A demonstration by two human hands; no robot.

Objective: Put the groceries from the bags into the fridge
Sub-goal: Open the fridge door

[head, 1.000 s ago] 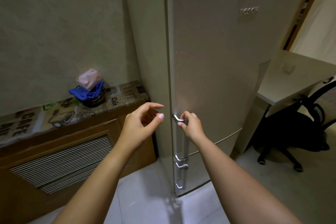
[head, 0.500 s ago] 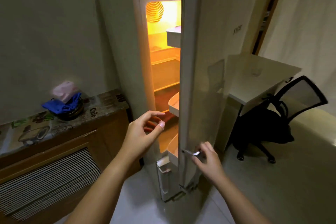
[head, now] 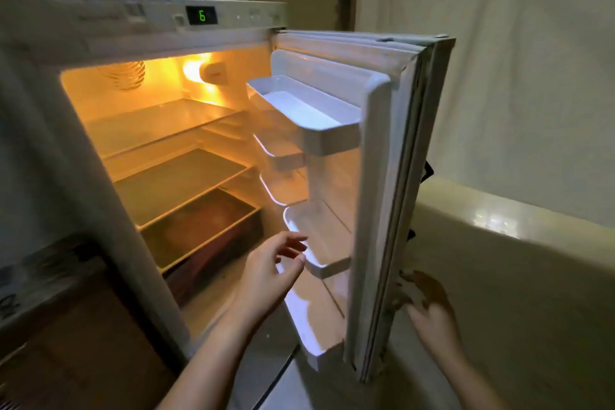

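Fridge door (head: 382, 176) now swung wide vs half-open 0.5 s ago; fridge (head: 159, 150) interior lit, shelves bare. My right hand (head: 429, 313) is off the handle, fingers loose, by door's outer edge. Left hand (head: 269, 276) relaxed, holding nothing, just beside lower door bin (head: 319, 236).

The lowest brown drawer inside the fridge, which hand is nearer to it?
Left. The left hand hovers just right of the brown drawer; the right hand is behind the open door.
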